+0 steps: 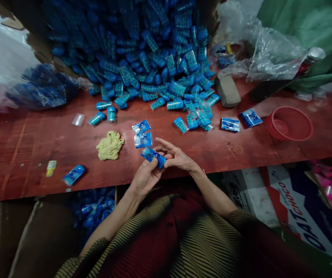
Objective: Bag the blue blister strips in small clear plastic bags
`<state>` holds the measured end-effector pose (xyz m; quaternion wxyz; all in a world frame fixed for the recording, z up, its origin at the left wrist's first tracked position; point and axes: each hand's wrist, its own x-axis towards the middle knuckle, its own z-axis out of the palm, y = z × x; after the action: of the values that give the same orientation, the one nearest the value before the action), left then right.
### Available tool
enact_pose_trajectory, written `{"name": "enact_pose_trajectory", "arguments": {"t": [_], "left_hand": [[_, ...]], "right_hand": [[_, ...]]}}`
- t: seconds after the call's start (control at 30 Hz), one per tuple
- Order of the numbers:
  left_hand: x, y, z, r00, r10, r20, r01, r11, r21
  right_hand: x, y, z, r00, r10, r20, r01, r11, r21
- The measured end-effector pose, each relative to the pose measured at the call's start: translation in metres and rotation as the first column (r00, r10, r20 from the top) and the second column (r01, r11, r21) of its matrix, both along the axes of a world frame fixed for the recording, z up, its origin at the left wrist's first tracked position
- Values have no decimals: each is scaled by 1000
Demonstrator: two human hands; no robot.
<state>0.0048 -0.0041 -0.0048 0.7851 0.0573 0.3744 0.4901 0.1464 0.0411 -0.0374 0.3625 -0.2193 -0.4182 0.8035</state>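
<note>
Snugly gripping one blue bottle [149, 154] in left hand [145, 175] and right hand [181, 159], maybe to keep it steady, near flat blue wrappers [143, 140], perhaps for easy reaching.

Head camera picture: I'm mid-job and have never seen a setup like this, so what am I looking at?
There's no machine: a person works bare-handed, seen from a camera worn on their head, looking forward and down. The left hand holds a small blue container; the right hand is at its right end. Just beyond them on the red table lie two flat blue wrappers, with a crumpled yellow cloth to their left. Farther back is a big heap of blue-capped containers. A grey block and red basket sit to the right.
</note>
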Motion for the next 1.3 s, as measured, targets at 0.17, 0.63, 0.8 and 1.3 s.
{"name": "enact_pose_trajectory", "arguments": {"t": [0.17,0.63,0.8,1.3], "left_hand": [[9,-2,0,997,79,18,-79,997,-3],[9,-5,3,1000,-13,-7,13,1000,24],[9,-4,5,997,16,-73,-13,999,36],[4,-5,-6,999,-46,-11,46,998,37]], "right_hand": [[-1,-2,-1,1000,-28,-3,28,999,-39],[0,-7,2,997,-70,31,70,998,-1],[-5,-8,-4,996,-85,13,85,996,-6],[4,-10,-2,978,-114,175,95,989,112]]}}
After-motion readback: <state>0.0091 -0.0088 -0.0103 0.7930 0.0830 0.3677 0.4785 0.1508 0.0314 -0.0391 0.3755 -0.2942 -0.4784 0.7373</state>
